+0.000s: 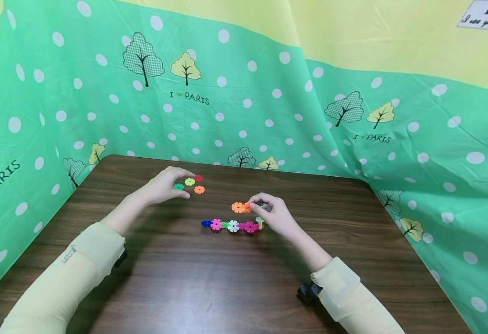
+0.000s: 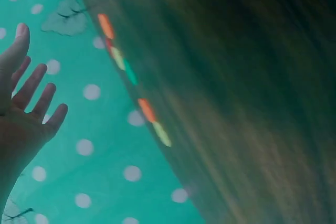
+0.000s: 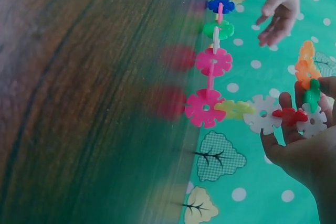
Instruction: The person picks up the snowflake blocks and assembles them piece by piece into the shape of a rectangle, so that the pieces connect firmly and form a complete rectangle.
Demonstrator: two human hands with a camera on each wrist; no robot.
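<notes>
My right hand point(image 1: 276, 214) holds one end of a chain of interlocking plastic snowflake discs point(image 1: 233, 226). In the right wrist view its fingers curl about white, red and green discs, and orange discs point(image 3: 306, 69) stick out past them. From there the chain bends through a yellow disc point(image 3: 234, 109) to pink, green and blue ones. My left hand point(image 1: 166, 185) reaches over the far left of the table, thumb and fingers apart, holding nothing. Close to its fingertips are loose green point(image 1: 179, 186), yellow-green point(image 1: 190, 182), red point(image 1: 198, 178) and orange point(image 1: 199, 189) discs.
The discs are on a dark brown wooden table point(image 1: 210, 278). A green and yellow cloth point(image 1: 244, 102) with dots and trees hangs around its far and side edges. Part of another yellow-green disc point(image 1: 151, 180) shows behind the left hand.
</notes>
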